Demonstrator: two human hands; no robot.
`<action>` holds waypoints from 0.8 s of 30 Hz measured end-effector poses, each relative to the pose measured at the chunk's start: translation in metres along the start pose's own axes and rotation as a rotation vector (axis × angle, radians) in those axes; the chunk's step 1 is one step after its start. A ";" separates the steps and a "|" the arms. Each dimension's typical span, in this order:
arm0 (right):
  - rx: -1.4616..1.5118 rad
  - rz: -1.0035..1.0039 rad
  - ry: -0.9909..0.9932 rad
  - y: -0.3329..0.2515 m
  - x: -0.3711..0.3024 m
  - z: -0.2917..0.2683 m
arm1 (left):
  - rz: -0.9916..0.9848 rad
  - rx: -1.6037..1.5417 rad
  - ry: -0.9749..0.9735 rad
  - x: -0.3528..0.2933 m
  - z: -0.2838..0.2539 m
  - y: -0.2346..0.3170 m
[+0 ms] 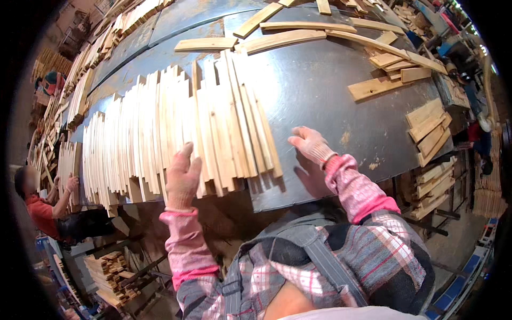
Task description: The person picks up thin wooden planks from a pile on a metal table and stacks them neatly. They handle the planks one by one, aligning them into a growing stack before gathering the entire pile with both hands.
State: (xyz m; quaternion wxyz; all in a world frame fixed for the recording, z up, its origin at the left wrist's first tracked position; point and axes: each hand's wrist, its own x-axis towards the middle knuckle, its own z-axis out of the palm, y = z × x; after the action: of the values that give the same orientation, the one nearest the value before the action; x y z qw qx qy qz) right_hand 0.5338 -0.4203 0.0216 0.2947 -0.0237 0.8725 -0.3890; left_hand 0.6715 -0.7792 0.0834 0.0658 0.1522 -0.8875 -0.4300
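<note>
A long row of pale wooden strips point(160, 117) stands side by side on the metal table point(320, 106), their near ends uneven. My left hand point(184, 178), in a light glove, is at the near ends of the strips, fingers stretched out and parted from the thumb. It may be touching them, but I cannot tell. To the right of the row, my right hand point(312, 144) hovers by the bare metal with its gloved fingers extended toward the strips. Nothing is in it, and its shadow falls on the table below.
Loose boards point(293, 40) lie across the far side of the table, with more short pieces point(426, 125) at the right edge. A co-worker in a red shirt point(42, 213) handles strips at the left. Stacked wood point(112, 277) sits below, lower left.
</note>
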 end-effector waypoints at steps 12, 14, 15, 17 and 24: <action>-0.234 -0.729 -0.162 -0.018 0.190 0.043 | -0.298 0.664 -0.158 0.106 0.182 0.070; -0.066 -0.165 -0.434 -0.069 0.173 0.036 | -0.351 0.625 -0.160 0.108 0.177 0.067; -0.200 -0.191 -0.363 -0.070 0.182 0.044 | -0.337 0.633 -0.105 0.112 0.182 0.058; -0.259 -0.181 -0.299 -0.088 0.178 0.051 | -0.290 0.629 -0.051 0.118 0.204 0.026; -0.432 0.051 -0.271 -0.111 0.179 0.049 | -0.231 0.423 -0.163 0.126 0.171 0.047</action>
State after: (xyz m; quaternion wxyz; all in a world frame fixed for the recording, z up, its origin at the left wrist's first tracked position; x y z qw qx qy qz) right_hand 0.3916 -0.5789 -0.0158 0.4066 -0.1161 0.8883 -0.1793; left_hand 0.5005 -0.6657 0.0125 -0.0888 0.2277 -0.9369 -0.2501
